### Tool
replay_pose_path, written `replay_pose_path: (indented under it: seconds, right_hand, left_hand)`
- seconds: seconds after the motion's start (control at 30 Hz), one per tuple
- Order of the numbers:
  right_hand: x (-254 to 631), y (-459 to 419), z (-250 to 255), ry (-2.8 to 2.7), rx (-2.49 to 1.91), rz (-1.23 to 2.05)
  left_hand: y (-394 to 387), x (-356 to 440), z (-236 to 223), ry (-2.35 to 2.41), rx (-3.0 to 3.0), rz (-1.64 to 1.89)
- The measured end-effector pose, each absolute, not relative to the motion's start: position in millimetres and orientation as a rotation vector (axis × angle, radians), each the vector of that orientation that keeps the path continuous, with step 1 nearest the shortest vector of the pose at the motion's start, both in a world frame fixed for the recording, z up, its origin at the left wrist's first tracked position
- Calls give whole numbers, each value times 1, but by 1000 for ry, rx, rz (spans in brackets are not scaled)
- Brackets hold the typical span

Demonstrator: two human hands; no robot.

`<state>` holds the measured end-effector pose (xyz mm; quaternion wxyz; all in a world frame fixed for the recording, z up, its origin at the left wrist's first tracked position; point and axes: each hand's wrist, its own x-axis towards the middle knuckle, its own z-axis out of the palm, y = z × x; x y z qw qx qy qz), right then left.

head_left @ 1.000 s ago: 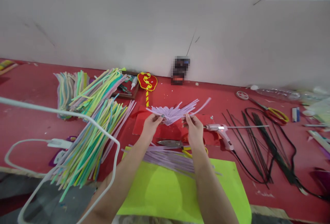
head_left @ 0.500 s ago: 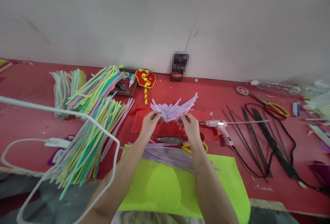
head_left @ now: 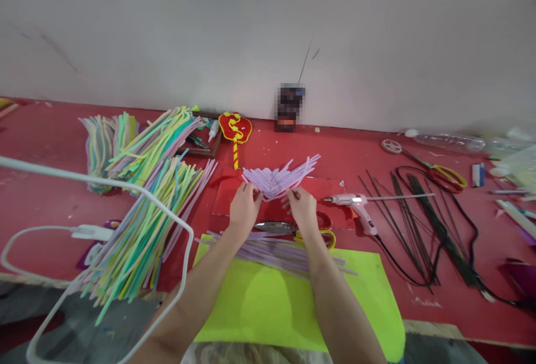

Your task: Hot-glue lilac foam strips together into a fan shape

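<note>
A fan of lilac pipe cleaners [head_left: 277, 182], interlaced into a V shape, lies over the red sheet [head_left: 224, 202]. My left hand [head_left: 245, 206] pinches its left lower edge between thumb and fingers. At the right lower edge, my right hand [head_left: 302, 207] has thumb and forefinger pressed on a strand, its other fingers curled below. Just under the hands lie scissors [head_left: 274, 227] with yellow handles. Loose lilac pipe cleaners [head_left: 272, 255] rest across the lime-green sheet [head_left: 259, 302] beneath my forearms.
Bundles of multicoloured pipe cleaners [head_left: 142, 230] spread at the left, behind a white cable [head_left: 125, 184]. A pink glue gun [head_left: 355, 202] lies right of my hand, near dark green stems [head_left: 412, 230] and another pair of scissors [head_left: 446, 177]. A red-and-yellow fan-shaped ornament [head_left: 235, 129] sits farther back.
A long strand sticking out at the upper right has been drawn in to the fan's length. My right hand has moved slightly left, closer to the V's point.
</note>
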<state>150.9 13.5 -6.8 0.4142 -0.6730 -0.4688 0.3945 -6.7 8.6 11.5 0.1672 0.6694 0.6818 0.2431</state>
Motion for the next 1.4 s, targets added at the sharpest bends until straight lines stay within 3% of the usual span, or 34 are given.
replay_pose_path:
  seconds: [0.13,0.47,0.83,1.03,1.4]
  right_hand:
    - [151,15,-10,-1179,-1699,973]
    - [152,15,-8,-1273,-1798,841]
    - [151,14,-8,-1488,-2035,441]
    - [150,13,-12,-1598,-1859,231]
    - [153,13,-23,-1709,-1636,366]
  left_hand:
    - [6,-2,6,1889,2198,721]
    - [7,3,-9,1911,2281,273]
    - [11,2,-12,1909,2332,298]
    - [12,2,-11,1885,2312,345]
    - [11,1,-8,1842,2294,351]
